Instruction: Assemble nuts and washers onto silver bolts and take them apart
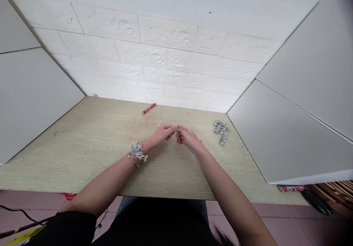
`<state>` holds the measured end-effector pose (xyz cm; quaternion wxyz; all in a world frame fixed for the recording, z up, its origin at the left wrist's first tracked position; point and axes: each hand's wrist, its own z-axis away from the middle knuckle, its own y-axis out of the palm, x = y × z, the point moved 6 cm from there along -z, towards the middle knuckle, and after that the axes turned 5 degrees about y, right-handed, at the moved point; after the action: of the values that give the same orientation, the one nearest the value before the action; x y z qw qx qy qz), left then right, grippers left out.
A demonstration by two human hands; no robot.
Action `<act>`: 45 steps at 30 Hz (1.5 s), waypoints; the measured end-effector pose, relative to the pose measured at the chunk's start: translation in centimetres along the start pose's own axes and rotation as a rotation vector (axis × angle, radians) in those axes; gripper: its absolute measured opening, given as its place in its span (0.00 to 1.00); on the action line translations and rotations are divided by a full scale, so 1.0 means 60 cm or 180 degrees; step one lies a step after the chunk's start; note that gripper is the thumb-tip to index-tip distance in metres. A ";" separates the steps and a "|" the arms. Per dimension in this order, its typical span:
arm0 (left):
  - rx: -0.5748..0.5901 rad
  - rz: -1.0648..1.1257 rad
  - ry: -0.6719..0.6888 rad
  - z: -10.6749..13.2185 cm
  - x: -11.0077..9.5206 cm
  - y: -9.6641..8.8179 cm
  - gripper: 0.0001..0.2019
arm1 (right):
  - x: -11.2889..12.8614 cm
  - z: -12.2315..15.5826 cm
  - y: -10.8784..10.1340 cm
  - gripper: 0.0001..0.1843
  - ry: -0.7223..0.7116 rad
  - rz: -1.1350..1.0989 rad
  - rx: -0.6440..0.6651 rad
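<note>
My left hand (162, 134) and my right hand (189, 138) meet over the middle of the table. Thumbs and fingertips of both are pinched around a small silver metal fastener (178, 130), perhaps a bolt; the fingers cover most of it. To the right of my hands lies a loose pile of similar shiny fasteners (220, 127), with a smaller cluster (223, 140) just in front of it. A small white bit (160, 123) shows behind my left hand.
A red tube-like pen (149, 108) lies near the white brick-patterned wall (154, 62). Grey-white panels (298, 121) close in the right and left sides of the wooden table (82, 146). At the right front edge are another red tube (291, 189) and a dark-handled object (316, 202).
</note>
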<state>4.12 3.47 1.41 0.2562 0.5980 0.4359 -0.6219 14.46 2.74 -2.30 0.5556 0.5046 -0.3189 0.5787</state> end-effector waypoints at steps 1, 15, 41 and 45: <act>-0.0028 0.0003 -0.0017 0.000 0.001 -0.001 0.20 | 0.001 0.001 0.002 0.23 -0.0024 -0.0079 0.0052; -0.0149 0.0302 -0.0116 -0.004 0.012 -0.006 0.20 | 0.020 0.005 0.004 0.15 -0.0478 -0.0676 -0.0007; 0.0069 0.0169 0.0033 0.001 0.003 0.005 0.20 | -0.028 -0.005 0.007 0.33 0.0374 -0.0030 -0.0381; 0.0081 0.0199 0.0009 0.000 0.003 0.006 0.19 | -0.023 0.000 0.010 0.30 0.0332 0.0008 -0.0324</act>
<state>4.36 3.34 1.14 0.2672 0.6154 0.4094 -0.6183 13.69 2.16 -3.49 0.5956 0.4445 -0.3192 0.5880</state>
